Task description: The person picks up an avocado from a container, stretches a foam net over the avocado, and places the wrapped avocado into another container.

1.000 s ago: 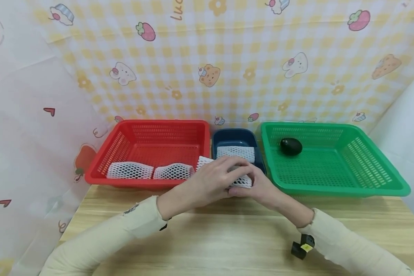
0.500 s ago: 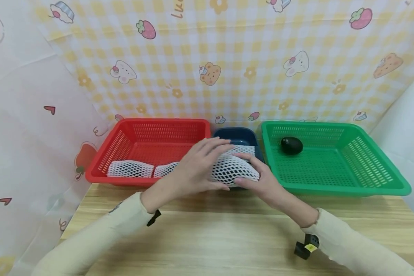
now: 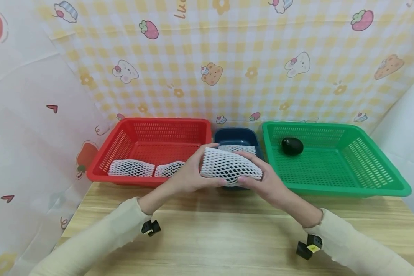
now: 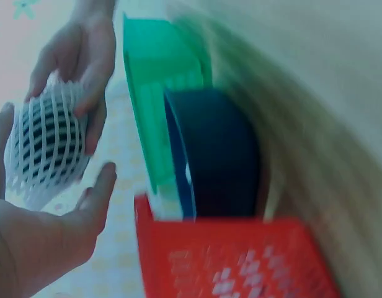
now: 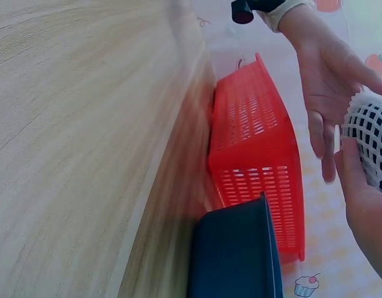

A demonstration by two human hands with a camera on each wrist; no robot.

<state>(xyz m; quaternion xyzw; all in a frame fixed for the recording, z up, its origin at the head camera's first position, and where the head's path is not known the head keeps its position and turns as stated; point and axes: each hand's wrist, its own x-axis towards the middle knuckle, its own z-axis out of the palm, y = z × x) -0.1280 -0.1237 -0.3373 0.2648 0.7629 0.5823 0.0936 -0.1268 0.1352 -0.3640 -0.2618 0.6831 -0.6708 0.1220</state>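
Note:
Over the front of the blue bin, my right hand [image 3: 270,188] holds a white foam fruit net [image 3: 229,165] between thumb and fingers. Something dark, most likely an avocado, shows through the mesh [image 4: 48,139]. My left hand [image 3: 188,176] is around the net's left end, thumb in front; in the right wrist view its fingers [image 5: 327,149] look straight beside the net. One bare dark avocado [image 3: 292,146] lies in the green basket [image 3: 331,191]. Two netted fruits [image 3: 132,168] lie along the near side of the red basket [image 3: 148,179].
The blue bin [image 3: 236,134] stands between the two baskets, with another white foam net [image 3: 241,148] in it. All three containers sit along the back of the wooden table [image 3: 224,245], before a checked cloth [image 3: 248,92].
Both hands were close together over the net. The left hand has drawn left off it, then come round its left end. The right hand still holds the net, now turned more into view.

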